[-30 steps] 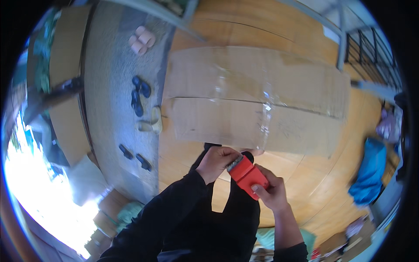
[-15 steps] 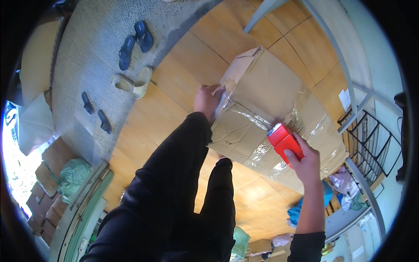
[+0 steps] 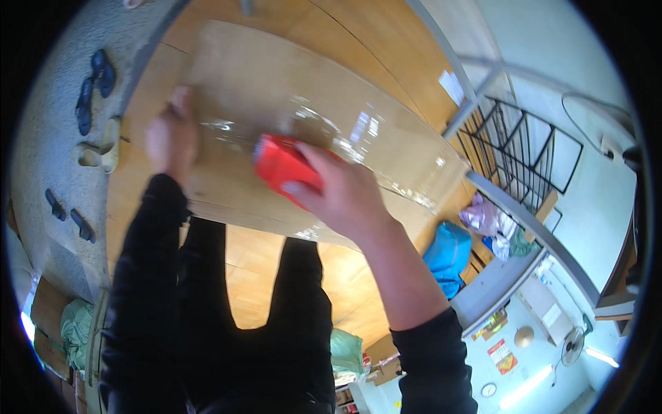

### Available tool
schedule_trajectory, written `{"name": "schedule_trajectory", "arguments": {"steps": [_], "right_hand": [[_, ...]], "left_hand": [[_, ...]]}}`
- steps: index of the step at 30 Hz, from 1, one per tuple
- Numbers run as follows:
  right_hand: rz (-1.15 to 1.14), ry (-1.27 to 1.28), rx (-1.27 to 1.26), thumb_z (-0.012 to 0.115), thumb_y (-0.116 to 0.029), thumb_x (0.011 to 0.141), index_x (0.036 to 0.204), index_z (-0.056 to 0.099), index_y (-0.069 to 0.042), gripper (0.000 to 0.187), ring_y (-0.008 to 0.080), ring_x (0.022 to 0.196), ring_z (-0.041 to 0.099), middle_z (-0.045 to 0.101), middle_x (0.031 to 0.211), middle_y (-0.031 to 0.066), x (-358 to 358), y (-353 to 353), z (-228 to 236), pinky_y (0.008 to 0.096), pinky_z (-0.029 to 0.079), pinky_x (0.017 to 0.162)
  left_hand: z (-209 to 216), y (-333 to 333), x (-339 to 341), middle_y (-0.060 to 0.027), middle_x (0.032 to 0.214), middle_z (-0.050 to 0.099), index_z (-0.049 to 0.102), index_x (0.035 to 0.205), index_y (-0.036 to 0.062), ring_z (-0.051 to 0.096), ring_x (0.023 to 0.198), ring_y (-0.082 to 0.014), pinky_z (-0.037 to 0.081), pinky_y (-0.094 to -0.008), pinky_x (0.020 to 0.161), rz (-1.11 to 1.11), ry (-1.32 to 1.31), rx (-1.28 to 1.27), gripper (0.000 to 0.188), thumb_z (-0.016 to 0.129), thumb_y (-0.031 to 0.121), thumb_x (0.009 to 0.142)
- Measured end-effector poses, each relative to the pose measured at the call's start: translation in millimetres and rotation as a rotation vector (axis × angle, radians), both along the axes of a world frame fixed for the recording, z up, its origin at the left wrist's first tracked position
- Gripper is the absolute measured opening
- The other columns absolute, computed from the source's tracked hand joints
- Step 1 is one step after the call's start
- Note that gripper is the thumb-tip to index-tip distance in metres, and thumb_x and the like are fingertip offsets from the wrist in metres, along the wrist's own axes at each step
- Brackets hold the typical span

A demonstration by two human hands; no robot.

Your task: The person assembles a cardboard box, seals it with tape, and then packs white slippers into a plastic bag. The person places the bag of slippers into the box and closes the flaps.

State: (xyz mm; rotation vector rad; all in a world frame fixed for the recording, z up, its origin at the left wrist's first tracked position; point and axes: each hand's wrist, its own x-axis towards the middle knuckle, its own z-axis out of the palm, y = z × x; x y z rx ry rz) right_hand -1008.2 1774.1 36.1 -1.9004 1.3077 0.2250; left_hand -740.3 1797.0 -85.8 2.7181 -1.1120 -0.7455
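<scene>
Left hand [image 3: 171, 138] is now working at the cardboard box's [image 3: 248, 62] left end on the floor [image 3: 386, 52] (blurred, can't tell grip), leaving right hand [image 3: 346, 196] alone wrapping the red tape dispenser [image 3: 284, 165] over it.

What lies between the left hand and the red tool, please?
In the head view, part of the cardboard box lies between the left hand and the red tool, with some shiny clear tape on it.

bare left hand [image 3: 172, 141] blurred, grip unclear, red plastic tape dispenser [image 3: 284, 165] smeared, partly behind bare right hand [image 3: 345, 196], 1 pale slipper [image 3: 132, 3] cut off at top, round white wall clock [image 3: 488, 390] unreadable
</scene>
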Motion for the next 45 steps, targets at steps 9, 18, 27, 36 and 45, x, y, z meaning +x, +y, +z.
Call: {"name": "schedule_trajectory", "arguments": {"steps": [9,18,27,36,45], "right_hand": [[0.002,-0.08,0.175,0.079,-0.019,0.077,0.13,0.06,-0.01,0.057,0.0276,0.092,0.072,0.069,0.11,0.0152,-296,6,50,0.0353,0.057,0.08],[-0.199,-0.276,0.409,0.077,-0.012,0.081,0.134,0.057,0.0,0.058,0.0184,0.105,0.064,0.069,0.115,0.0115,-458,25,-61,0.0286,0.047,0.095],[-0.228,-0.683,0.379,0.079,-0.014,0.078,0.135,0.059,-0.011,0.06,0.0276,0.097,0.066,0.069,0.109,0.0149,-367,107,-144,0.0373,0.05,0.095],[-0.111,-0.633,0.339,0.078,-0.024,0.079,0.135,0.059,-0.027,0.059,0.0287,0.112,0.058,0.068,0.113,0.0094,-331,144,-195,0.0437,0.038,0.105],[-0.174,-0.038,0.308,0.068,-0.03,0.088,0.14,0.053,-0.033,0.054,0.0265,0.123,0.055,0.064,0.127,0.0039,-393,148,-248,0.0582,0.026,0.111]], "left_hand": [[-52,22,83,-0.0249,0.131,0.059,0.055,0.133,-0.0058,0.056,0.122,-0.0299,0.041,-0.0342,0.104,0.063,0.089,-0.366,0.078,0.042,0.062,0.098],[-13,3,136,-0.0129,0.132,0.055,0.044,0.143,-0.0004,0.052,0.119,-0.0222,0.035,-0.0322,0.107,0.018,0.074,-0.099,0.072,0.035,0.058,0.101],[-6,69,-248,-0.0178,0.163,0.01,0.014,0.156,0.0045,0.008,0.151,-0.0343,0.009,-0.0485,0.121,-0.918,0.013,-0.445,0.069,0.027,0.047,0.103],[42,107,-328,-0.0361,0.157,0.0,0.018,0.154,-0.0012,-0.003,0.144,-0.057,0.004,-0.068,0.113,-1.675,0.05,-0.096,0.089,0.048,0.059,0.095],[52,78,-358,-0.0153,0.16,0.025,0.049,0.141,0.0003,0.017,0.15,-0.0324,0.011,-0.0625,0.116,-2.087,-0.13,0.416,0.079,0.069,0.047,0.08]]}}
